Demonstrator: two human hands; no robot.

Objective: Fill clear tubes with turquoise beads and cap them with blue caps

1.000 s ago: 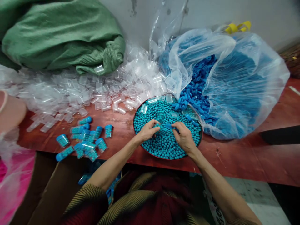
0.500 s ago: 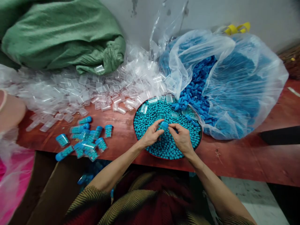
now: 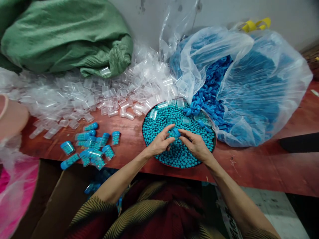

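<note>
Over a round tray [image 3: 216, 141] of turquoise beads [image 3: 153, 131], my left hand [image 3: 159, 144] grips a small clear container with a blue cap [image 3: 175, 132] between thumb and fingers. My right hand [image 3: 195, 144] pinches at the cap's right side with thumb and forefinger. Whether the cap is fully seated cannot be made out. A few empty clear tubes [image 3: 153, 114] and loose blue caps [image 3: 193, 109] lie on the beads toward the tray's back edge.
Filled, capped containers [image 3: 94, 153] lie in a cluster at the left on the red table [image 3: 251, 166]. Behind them spreads a heap of clear tubes [image 3: 109, 94] below a green sack [image 3: 67, 36]. A plastic bag [image 3: 264, 89] spills blue caps at the right. A pink tub [image 3: 12, 114] stands far left.
My right hand has shifted slightly right and its wrist has turned, fingers still at the cap. My left hand stays nearly in place with the container. The view has moved a little.
</note>
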